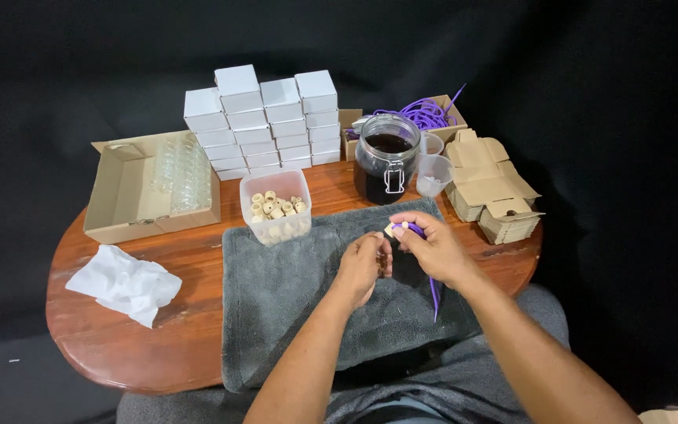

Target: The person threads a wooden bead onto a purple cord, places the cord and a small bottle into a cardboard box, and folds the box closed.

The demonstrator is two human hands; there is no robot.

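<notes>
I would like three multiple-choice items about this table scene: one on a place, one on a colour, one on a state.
1. Where is the crumpled white cloth?
A. on the left of the table
B. inside the cardboard box
C. on the grey towel

2. What colour is the cord that the right hand holds?
A. green
B. purple
C. red

3. How is the glass jar of dark liquid?
A. lying on its side
B. empty
C. upright, lid open

Answers: 1 A, it lies on the bare wood near the left edge; 2 B, a purple cord hangs below the hand; 3 C, it stands upright and the dark liquid shows through the mouth.
</notes>
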